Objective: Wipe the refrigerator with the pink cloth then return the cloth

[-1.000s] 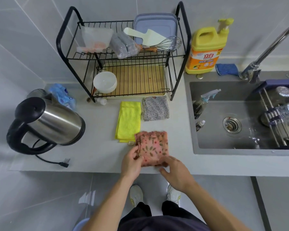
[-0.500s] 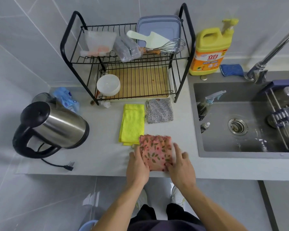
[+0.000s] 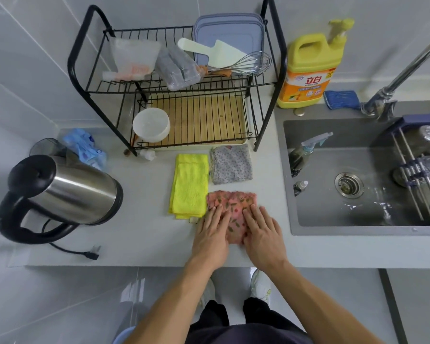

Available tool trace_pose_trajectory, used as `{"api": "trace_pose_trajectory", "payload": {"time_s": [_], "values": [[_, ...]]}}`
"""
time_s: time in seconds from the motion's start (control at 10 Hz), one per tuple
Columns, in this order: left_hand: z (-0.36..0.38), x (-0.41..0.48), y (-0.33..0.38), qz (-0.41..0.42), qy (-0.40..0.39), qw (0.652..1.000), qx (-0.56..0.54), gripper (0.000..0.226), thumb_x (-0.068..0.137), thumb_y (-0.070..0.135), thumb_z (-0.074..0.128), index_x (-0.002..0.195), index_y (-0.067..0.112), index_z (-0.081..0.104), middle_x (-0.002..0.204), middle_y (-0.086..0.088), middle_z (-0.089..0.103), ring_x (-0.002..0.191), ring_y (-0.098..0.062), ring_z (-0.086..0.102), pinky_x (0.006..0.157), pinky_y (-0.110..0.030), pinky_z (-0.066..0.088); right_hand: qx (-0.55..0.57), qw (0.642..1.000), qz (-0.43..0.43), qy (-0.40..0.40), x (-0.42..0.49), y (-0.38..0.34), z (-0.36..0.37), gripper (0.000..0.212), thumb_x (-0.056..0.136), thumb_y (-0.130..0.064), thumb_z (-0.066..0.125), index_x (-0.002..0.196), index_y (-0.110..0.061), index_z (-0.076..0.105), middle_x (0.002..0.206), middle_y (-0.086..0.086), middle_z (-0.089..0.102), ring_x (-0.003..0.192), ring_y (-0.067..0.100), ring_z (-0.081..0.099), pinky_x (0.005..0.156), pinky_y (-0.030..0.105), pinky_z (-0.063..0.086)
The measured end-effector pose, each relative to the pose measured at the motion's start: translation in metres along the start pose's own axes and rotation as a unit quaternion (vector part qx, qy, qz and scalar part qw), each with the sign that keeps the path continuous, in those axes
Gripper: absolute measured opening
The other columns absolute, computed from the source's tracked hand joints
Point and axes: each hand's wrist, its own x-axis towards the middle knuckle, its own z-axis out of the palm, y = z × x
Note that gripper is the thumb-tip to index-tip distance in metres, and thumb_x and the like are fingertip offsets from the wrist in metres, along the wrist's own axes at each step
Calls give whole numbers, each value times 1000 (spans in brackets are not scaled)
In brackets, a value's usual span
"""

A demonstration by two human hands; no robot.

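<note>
nearest: both forearms are cut off by the lower frame edge. white shoes [image 3: 260,285] on the grey floor tile are partly hidden behind the arms.

left hand [image 3: 210,240] and right hand [image 3: 265,238] lie palm-down on the pink cloth [image 3: 233,202], fingers straight. grip released on both: pressing, not grasping. the pink cloth lies folded on the bench [image 3: 147,232] near its front edge, its near half hidden under the hands. whether it touches the yellow cloth [image 3: 190,186] just to its left cannot be told. a small item at the yellow cloth's near corner is too small to identify.

farther back: a grey patterned cloth [image 3: 231,165] sits just beyond the pink one. a steel kettle [image 3: 67,192] stands at the left. the sink [image 3: 333,207] is cut off at the right.

farthest: a black dish rack [image 3: 268,95] and a yellow detergent bottle [image 3: 308,70] stand against the grey tiled wall.
</note>
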Motion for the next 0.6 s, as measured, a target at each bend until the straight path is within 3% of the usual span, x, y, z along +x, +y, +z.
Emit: {"api": "trace_pose_trajectory", "payload": {"time_s": [0.1,0.2,0.3,0.4,0.5,0.6], "values": [[-7,15,4,-15,-5,1000,6,76,108,14,41,168,25,-5,174,2,-21,162,-17,-18,130,-36,-8,43,998,13,-32,16,-3,-6,82,88,-43,17,163,-17,35,172,4,21,161,28,19,126,49,29],[-7,24,1,-18,16,1000,-6,77,108,15,41,168,27,-4,174,4,-23,161,-15,-20,130,-37,-5,52,998,13,-41,27,-4,-10,88,84,-49,3,167,-22,17,170,-5,-2,157,19,-12,130,42,8],[-11,24,3,-8,30,999,-24,75,108,17,42,169,28,-2,175,6,-19,162,-14,-17,129,-34,-6,61,997,12,-43,28,-1,-12,85,85,-49,1,166,-25,10,168,-8,-7,156,18,-15,132,43,8],[-8,12,-1,16,105,990,-95,66,106,20,43,168,22,20,176,4,8,163,-17,8,126,-25,-2,153,988,-10,16,16,9,-16,72,97,-40,26,167,-25,17,172,-4,19,158,12,21,129,35,25],[-8,-4,-14,23,176,977,-120,54,97,22,45,151,17,54,159,2,48,145,-17,42,121,-25,24,175,980,-8,88,-3,18,-19,65,103,-18,56,164,-19,35,158,-1,49,142,11,44,118,25,32],[-15,-62,-41,51,198,959,-194,51,80,14,53,125,32,68,127,5,66,115,-11,59,94,-22,46,224,967,-9,125,-62,36,-18,68,98,-22,60,153,-53,35,117,-12,70,103,-5,61,86,8,44]]}}
